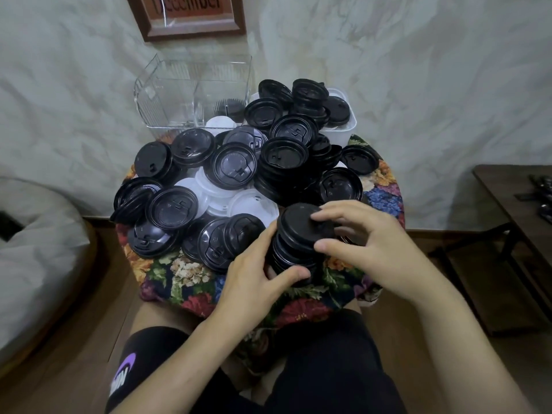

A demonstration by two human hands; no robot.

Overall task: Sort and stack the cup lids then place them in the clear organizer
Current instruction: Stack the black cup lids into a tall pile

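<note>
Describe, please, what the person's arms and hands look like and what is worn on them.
Both forearms are bare, with no sleeves in view. The left hand and right hand wear no gloves, and no rings, watch or bracelet show. Below are black shorts with a purple and white print on the left leg.

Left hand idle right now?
No, the left hand grips the lower part of the black lid stack while the right hand holds its top.
</note>
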